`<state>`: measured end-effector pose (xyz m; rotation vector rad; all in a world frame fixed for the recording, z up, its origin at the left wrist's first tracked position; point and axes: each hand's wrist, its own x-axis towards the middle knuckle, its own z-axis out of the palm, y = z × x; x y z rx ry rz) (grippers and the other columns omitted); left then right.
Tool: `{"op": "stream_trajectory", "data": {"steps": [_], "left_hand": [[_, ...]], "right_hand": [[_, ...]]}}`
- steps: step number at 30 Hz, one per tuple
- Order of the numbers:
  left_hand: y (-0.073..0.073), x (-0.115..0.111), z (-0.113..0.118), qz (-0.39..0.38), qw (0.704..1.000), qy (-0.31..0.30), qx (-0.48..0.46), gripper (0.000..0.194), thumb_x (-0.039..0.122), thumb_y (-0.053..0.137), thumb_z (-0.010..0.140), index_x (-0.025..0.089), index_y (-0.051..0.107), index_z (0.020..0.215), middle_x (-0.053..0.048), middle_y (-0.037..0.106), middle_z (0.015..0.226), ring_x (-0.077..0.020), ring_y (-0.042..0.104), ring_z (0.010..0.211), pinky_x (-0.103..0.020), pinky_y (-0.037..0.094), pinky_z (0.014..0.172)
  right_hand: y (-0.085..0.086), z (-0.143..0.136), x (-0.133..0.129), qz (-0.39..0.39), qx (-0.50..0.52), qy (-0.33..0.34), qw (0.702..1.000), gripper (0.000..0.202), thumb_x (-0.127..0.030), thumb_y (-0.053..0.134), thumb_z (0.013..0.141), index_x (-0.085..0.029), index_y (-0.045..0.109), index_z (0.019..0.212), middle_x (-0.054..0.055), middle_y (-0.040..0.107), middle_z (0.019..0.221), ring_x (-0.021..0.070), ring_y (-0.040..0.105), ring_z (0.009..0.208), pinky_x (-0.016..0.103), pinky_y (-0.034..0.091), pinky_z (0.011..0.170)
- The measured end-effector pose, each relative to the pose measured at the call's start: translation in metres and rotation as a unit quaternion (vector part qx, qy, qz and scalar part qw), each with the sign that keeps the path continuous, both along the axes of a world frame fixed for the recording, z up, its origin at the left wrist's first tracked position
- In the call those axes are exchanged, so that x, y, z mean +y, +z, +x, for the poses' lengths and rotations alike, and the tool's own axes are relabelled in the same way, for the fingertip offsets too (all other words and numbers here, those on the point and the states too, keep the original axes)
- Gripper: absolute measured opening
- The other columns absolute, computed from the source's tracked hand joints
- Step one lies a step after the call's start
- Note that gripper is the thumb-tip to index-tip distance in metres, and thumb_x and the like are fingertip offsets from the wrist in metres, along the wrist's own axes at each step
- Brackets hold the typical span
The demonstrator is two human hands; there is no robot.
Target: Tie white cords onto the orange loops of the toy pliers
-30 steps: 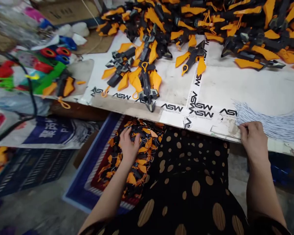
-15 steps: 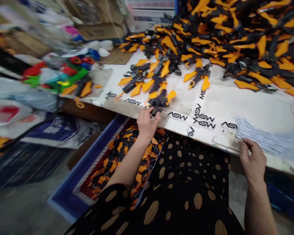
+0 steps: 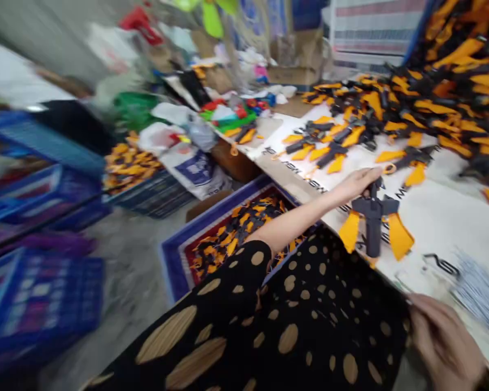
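Held in left hand [image 3: 365, 182], above or at near part of white-covered table [image 3: 444, 212]: one black-and-orange toy [image 3: 374, 228]. Pinched at its far, dark end, fingers closed on it; exact finger placement partly hidden. Lies with dark shaft toward near side, orange wings spread left and right; cannot tell whether touching the table.

Looks like moulded plastic, so probably light in hand and stiff through the dark body. Likely thinner in the wings, perhaps with a little give. Probably smooth and somewhat slippery, though easy to steady by the angular crosspiece. Best gripped on the dark shaft or at the end now pinched; better not by the wing tips, for fear of bending or cracking at the joints.

At near right, by table edge and just short of pale strings [image 3: 481, 296]: right hand [image 3: 444, 339], blurred, fingers bent. Cannot tell whether grasping anything.

Farther across the table: scattered similar toys [image 3: 337, 163], then a heaped pile [image 3: 436, 107] at far right. Below table edge, to left: blue crate [image 3: 171, 260] with more black-and-orange pieces [image 3: 236, 233] inside.
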<state>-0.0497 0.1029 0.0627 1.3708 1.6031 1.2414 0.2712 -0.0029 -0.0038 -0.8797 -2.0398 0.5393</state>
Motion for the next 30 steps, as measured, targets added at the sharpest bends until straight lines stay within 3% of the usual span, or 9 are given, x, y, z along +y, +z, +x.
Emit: {"op": "stream_trajectory", "data": {"steps": [4,7,9,13,16,20,22,25,30], "left_hand": [[-0.04,0.047,0.035,-0.066,0.991,-0.1,-0.06,0.049,0.046,0.036,0.105,0.009,0.067,0.098,-0.001,0.064,0.067,-0.0101,0.063,0.056,-0.022,0.048,0.056],[-0.068,0.073,0.049,-0.083,0.99,-0.103,-0.05,0.039,0.044,0.049,0.101,0.01,0.067,0.095,-0.007,0.072,0.083,-0.0134,0.065,0.069,-0.026,0.053,0.068],[-0.077,0.073,0.049,-0.046,0.994,-0.095,0.004,0.031,0.038,0.055,0.097,0.01,0.067,0.103,-0.011,0.073,0.104,-0.018,0.068,0.09,-0.03,0.054,0.082],[-0.076,0.018,0.043,0.088,0.984,-0.057,0.147,0.025,0.028,0.059,0.092,0.016,0.067,0.112,-0.01,0.068,0.123,-0.02,0.063,0.108,-0.034,0.052,0.092],[-0.078,-0.055,0.053,0.166,0.964,-0.015,0.208,0.018,0.031,0.054,0.097,0.019,0.067,0.093,-0.005,0.069,0.095,-0.0166,0.063,0.09,-0.031,0.053,0.081],[-0.104,-0.125,0.075,0.151,0.96,-0.036,0.231,0.022,0.038,0.066,0.093,0.02,0.064,0.106,-0.004,0.068,0.098,-0.0101,0.056,0.064,-0.025,0.05,0.063],[-0.121,-0.135,0.083,0.123,0.958,-0.016,0.26,0.033,0.044,0.072,0.089,0.02,0.062,0.11,-0.006,0.068,0.105,-0.0116,0.06,0.068,-0.026,0.052,0.065],[-0.134,-0.128,0.084,0.123,0.947,0.014,0.296,0.027,0.043,0.069,0.091,0.02,0.064,0.104,-0.009,0.068,0.106,-0.0181,0.069,0.092,-0.028,0.054,0.077],[-0.115,-0.116,0.073,0.124,0.964,-0.007,0.234,0.024,0.043,0.067,0.092,0.019,0.065,0.091,-0.005,0.07,0.097,-0.0157,0.068,0.086,-0.026,0.051,0.078]], "right_hand": [[0.024,-0.037,-0.02,-0.007,0.001,0.119,0.993,0.028,-0.017,0.066,0.091,-0.035,0.073,0.112,0.003,0.078,0.092,0.0223,0.075,0.08,0.035,0.062,0.068],[0.019,-0.047,-0.013,-0.06,0.002,0.158,0.986,0.02,-0.022,0.063,0.096,-0.03,0.073,0.11,0.004,0.078,0.093,0.0204,0.075,0.083,0.033,0.063,0.074],[0.011,-0.044,-0.007,-0.087,0.017,0.126,0.988,0.016,-0.024,0.06,0.098,-0.028,0.073,0.107,0.005,0.077,0.095,0.0194,0.074,0.086,0.033,0.061,0.077],[-0.008,-0.036,0.003,-0.134,0.043,0.02,0.99,0.012,-0.026,0.059,0.099,-0.025,0.07,0.102,0.005,0.074,0.092,0.0185,0.071,0.084,0.032,0.058,0.078],[-0.018,-0.037,0.008,-0.131,0.041,-0.01,0.99,0.012,-0.027,0.059,0.099,-0.025,0.07,0.101,0.005,0.073,0.095,0.0185,0.07,0.087,0.031,0.056,0.078],[-0.024,-0.046,0.01,-0.102,-0.016,-0.036,0.994,0.016,-0.028,0.055,0.101,-0.026,0.07,0.103,0.006,0.073,0.101,0.0196,0.07,0.093,0.032,0.055,0.082],[-0.025,-0.051,0.01,-0.103,-0.028,-0.046,0.993,0.016,-0.027,0.054,0.102,-0.025,0.07,0.103,0.006,0.073,0.099,0.0194,0.07,0.092,0.031,0.055,0.081],[-0.026,-0.054,0.006,-0.103,-0.019,-0.049,0.993,0.015,-0.026,0.054,0.101,-0.023,0.069,0.102,0.006,0.072,0.097,0.0188,0.069,0.09,0.03,0.055,0.081],[-0.022,-0.051,-0.001,-0.102,-0.018,-0.037,0.994,0.013,-0.023,0.056,0.101,-0.021,0.068,0.103,0.006,0.072,0.097,0.0164,0.068,0.083,0.027,0.055,0.077]]}}
